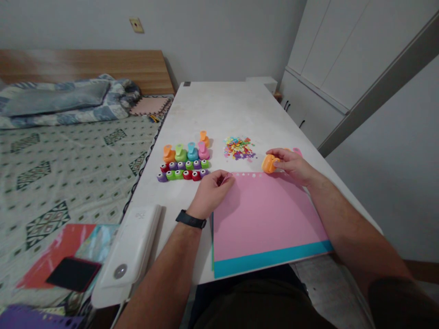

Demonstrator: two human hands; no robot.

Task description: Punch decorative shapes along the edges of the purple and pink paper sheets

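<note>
- At the far edge of the pink sheet point(264, 214), just right of a row of small pale holes point(254, 175), sits an orange craft punch point(269, 163), its visible end turned leftward; fingers cover the rest, so its long axis is hard to tell
- Around its right side, the right hand point(295, 165) closes with thumb and fingers, pinching it firmly by the look of it; the punch lies at the fingertips, to the left of the palm, and this hand is the nearer of the two
- Between punch and paper lies the relation that seems to matter most: the sheet spreads from the punch toward the person and leftward, its far edge running side to side; whether that edge sits inside the slot cannot be told
- On the sheet's far left corner, the left hand point(214, 189) pinches the paper between thumb and fingers, well apart from the punch, with the holes between the two hands
- Under the pink sheet, a blue sheet point(270, 258) shows along the near side and a green sliver point(212, 258) at the left
- Beyond the far edge, between the hands, a heap of colored confetti point(239, 148) lies on the white table point(219, 105)
- Left of the heap stand larger punches point(180, 153), with rows of small punches point(187, 174) before them
</note>
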